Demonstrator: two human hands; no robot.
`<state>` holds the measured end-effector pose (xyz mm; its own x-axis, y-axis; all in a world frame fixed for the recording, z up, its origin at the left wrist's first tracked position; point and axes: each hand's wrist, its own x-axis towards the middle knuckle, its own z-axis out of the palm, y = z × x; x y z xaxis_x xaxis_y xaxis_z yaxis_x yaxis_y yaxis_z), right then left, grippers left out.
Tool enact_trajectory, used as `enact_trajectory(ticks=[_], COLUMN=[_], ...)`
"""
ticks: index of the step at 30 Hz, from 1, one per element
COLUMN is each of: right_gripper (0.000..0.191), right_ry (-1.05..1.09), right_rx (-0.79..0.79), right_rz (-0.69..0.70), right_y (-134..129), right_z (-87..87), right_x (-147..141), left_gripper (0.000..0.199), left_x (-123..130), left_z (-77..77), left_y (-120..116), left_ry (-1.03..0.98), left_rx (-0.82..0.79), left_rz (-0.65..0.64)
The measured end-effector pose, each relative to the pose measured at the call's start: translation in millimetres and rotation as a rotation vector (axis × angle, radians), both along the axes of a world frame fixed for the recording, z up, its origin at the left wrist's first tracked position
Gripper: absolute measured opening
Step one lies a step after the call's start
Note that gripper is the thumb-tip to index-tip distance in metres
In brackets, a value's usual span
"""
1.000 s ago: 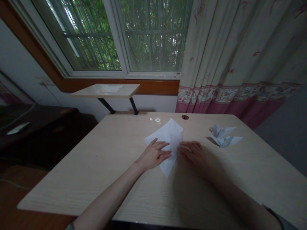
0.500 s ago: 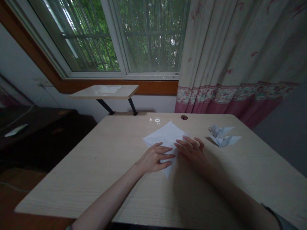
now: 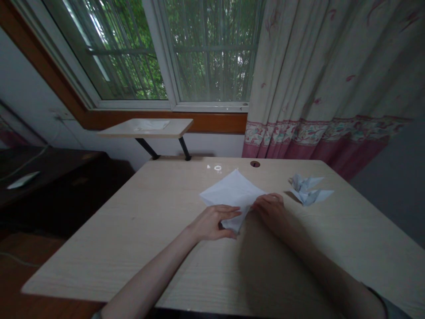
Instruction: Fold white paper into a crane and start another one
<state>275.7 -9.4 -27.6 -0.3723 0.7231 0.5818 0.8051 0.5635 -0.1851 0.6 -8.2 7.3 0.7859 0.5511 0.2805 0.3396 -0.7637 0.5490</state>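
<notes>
A white sheet of paper [image 3: 232, 188] lies on the table in a kite-like shape, one corner towards the window. At its lower left is my left hand [image 3: 212, 223], fingers over the sheet and thumb apart by the near corner, holding that part between them. My right hand [image 3: 270, 208] has its fingers bent and drawn together at the right corner, pinching the edge. The near tip looks slightly raised. My fingers partly cover the lower edges. To the right of my right hand stand folded paper cranes [image 3: 307, 189], apart from the sheet.
The pale wooden table [image 3: 149, 239] has a round cable hole [image 3: 255, 164] near its far edge. A small raised shelf [image 3: 172, 127] on black legs stands at the far left, with white paper [image 3: 152, 125] on it. A curtain [image 3: 299, 88] hangs behind, right of the window.
My right hand's spread fingers have drawn together at the paper's right corner. My left thumb has moved away from its fingers. The sheet's near tip has come up and away from me.
</notes>
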Motion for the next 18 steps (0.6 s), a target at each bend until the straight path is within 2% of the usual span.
enact_trajectory(ticks=[3,7,12,18], right_gripper=[0.021,0.022,0.024,0.023], right_ry=[0.014,0.04,0.08,0.087], right_rx=[-0.092,-0.162,-0.195,-0.196], right_rz=[-0.027,-0.045,-0.048,-0.099], right_y=[3.7,5.5,3.7,2.6], right_z=[-3.3,-2.1,1.5,3.7], right_x=[1.2,0.1,-2.1,-4.6], left_gripper=[0.067,0.062,0.036,0.035], left_x=[1.1,3.7,4.2,3.9], left_z=[1.5,4.2,3.1,-5.6], left_y=[0.7,-0.8,0.6,3.0], left_ry=[-0.006,0.007,-0.075,-0.169], left_rx=[0.037,0.074,0.167,0.205], left_rz=[-0.024,0.044,0.059,0.14])
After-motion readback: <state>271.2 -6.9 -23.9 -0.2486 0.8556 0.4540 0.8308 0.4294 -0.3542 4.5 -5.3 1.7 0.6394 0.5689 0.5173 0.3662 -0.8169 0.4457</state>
